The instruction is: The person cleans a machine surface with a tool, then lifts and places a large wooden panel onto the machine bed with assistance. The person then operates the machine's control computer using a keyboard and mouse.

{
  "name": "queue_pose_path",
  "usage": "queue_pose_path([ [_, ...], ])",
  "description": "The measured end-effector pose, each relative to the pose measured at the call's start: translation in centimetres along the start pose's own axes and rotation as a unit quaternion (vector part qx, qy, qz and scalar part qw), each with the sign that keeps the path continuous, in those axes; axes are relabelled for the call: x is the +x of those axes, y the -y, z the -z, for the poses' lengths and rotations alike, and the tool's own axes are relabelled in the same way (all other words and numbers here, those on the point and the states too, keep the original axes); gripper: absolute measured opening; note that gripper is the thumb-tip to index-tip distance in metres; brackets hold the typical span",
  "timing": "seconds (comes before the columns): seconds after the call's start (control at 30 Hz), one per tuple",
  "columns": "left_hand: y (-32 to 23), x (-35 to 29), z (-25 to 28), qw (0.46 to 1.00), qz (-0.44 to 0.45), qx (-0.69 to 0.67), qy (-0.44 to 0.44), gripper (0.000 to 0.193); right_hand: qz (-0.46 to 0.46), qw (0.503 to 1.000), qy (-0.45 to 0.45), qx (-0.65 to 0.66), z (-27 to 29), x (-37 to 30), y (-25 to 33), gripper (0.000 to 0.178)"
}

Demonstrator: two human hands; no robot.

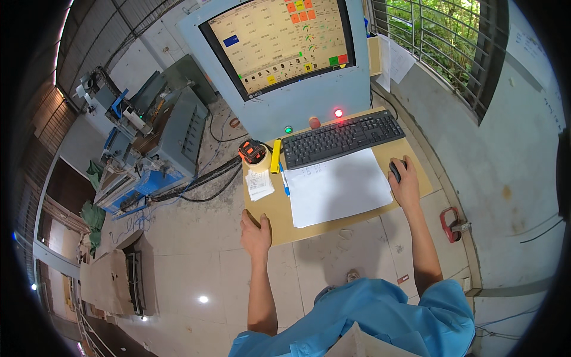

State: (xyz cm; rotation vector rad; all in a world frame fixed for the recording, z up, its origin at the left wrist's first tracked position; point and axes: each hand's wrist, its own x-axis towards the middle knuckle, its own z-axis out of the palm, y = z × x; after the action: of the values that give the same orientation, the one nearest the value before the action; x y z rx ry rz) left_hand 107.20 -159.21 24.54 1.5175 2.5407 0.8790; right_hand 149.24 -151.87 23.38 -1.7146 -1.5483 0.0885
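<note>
My right hand [406,184] is closed over a black computer mouse [397,171] at the right side of a tan shelf board [279,229]. My left hand [256,237] rests on the board's left front edge, thumb and forefinger apart, holding nothing; its other fingers are hidden. Between my hands lies a stack of white paper [339,190] with faint handwriting near the top. Beyond the paper sits a black keyboard [343,140]. Above it stands a light blue control cabinet with a lit screen [282,44].
Left on the board are a tape measure [252,152] on a tape roll [259,165], a yellow utility knife [276,156], a blue pen [285,183] and small slips [259,185]. A machine [154,131] stands left, with cables [208,175]. A barred window [443,47] is right.
</note>
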Motion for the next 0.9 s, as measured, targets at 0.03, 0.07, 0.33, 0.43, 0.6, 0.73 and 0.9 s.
queue_pose_path([
  [0.03, 0.09, 0.0, -0.1, 1.0, -0.001, 0.001, 0.0, 0.068, 0.005, 1.0, -0.001, 0.004, -0.04, -0.03, 0.01, 0.045],
  [0.07, 0.19, -0.01, -0.18, 1.0, -0.001, 0.002, -0.001, 0.068, 0.006, 1.0, -0.003, 0.005, -0.04, -0.07, 0.0, 0.045],
  [0.33, 0.12, -0.02, -0.14, 1.0, 0.01, 0.009, 0.013, 0.069, 0.002, 1.0, -0.004, 0.004, 0.1, -0.16, 0.08, 0.044],
  [0.43, -0.03, -0.08, 0.0, 1.0, 0.011, 0.007, 0.009, 0.069, 0.009, 1.0, -0.011, 0.001, 0.07, -0.14, 0.13, 0.044],
  [0.6, -0.07, -0.21, 0.1, 1.0, 0.01, -0.008, 0.008, 0.069, 0.007, 1.0, -0.008, 0.009, 0.03, -0.17, 0.01, 0.044],
  [0.73, -0.08, -0.18, 0.09, 1.0, 0.011, -0.001, 0.007, 0.069, 0.016, 1.0, -0.013, 0.007, -0.15, -0.27, -0.15, 0.043],
  [0.9, 0.18, 0.07, -0.06, 0.999, 0.026, 0.011, 0.024, 0.071, 0.003, 1.0, -0.017, 0.017, -0.28, -0.11, -0.24, 0.042],
])
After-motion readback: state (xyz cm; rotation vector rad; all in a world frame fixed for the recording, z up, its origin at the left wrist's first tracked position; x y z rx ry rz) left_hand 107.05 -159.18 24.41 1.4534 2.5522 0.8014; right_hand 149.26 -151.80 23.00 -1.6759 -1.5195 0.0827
